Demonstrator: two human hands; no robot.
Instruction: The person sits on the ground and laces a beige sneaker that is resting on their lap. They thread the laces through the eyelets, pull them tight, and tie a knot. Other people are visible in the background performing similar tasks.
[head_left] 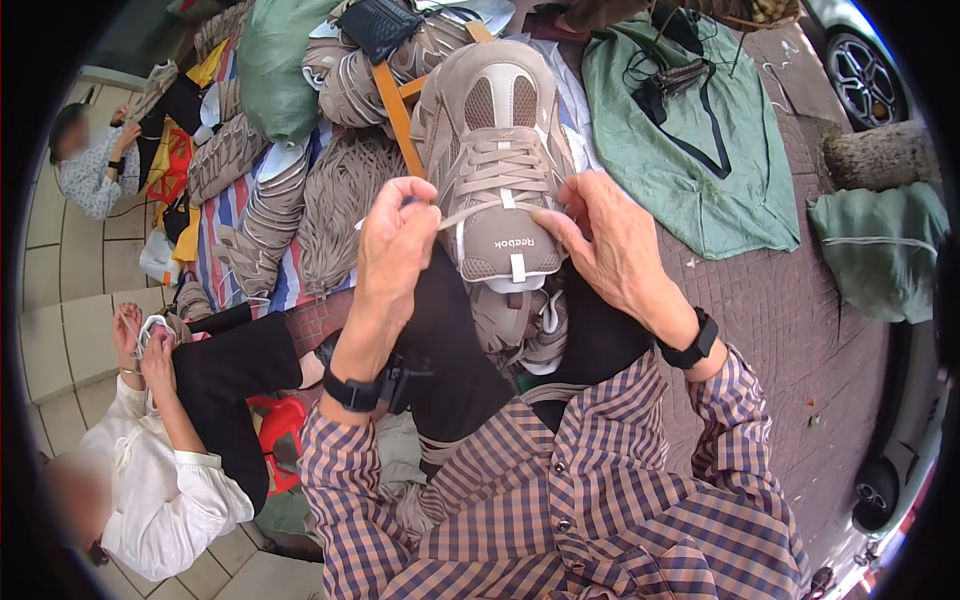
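Note:
A taupe and off-white sneaker (500, 160) stands before me with its toe away from me and its tongue toward me. Its flat taupe shoelace (460, 216) crosses the upper in several rows. At the sneaker's left side, my left hand (398, 235) is closed on one stretch of the lace and draws it out taut. My right hand (615, 240) is closed at the right edge of the tongue, thumb against the lace where it runs past the white tongue loop. The fingertips behind that thumb are partly hidden. More taupe sneakers (510, 325) show below, between my knees.
Stacked sneakers (265, 215) and a bundle of taupe laces (345, 200) lie on a striped sheet at left. A wooden frame (397, 115) stands behind the sneaker. Green sacks (690, 130) lie at right. Two people sit at left, the nearer one handling a shoe (165, 330).

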